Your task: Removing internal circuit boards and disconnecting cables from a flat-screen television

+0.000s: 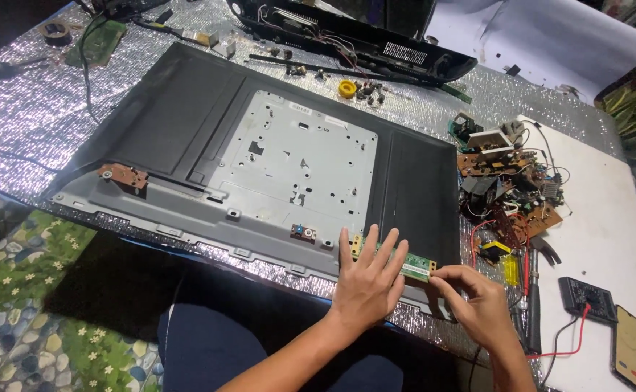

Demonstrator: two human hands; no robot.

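Green strip circuit board: narrow, lying along the near edge of the flat-screen back panel, toward its right end. Your left hand lies flat on it, fingers spread and released, pressing it down. Your right hand pinches the board's right end between thumb and fingertips.
Panel: dark, face-down on the silver-foil bench, with a grey metal plate at centre.
Small brown board: on the panel's left near corner.
Heap of loose circuit boards and wires: right of the panel.
Multimeter: far right, beside a phone.
Yellow tape roll: beyond the panel.
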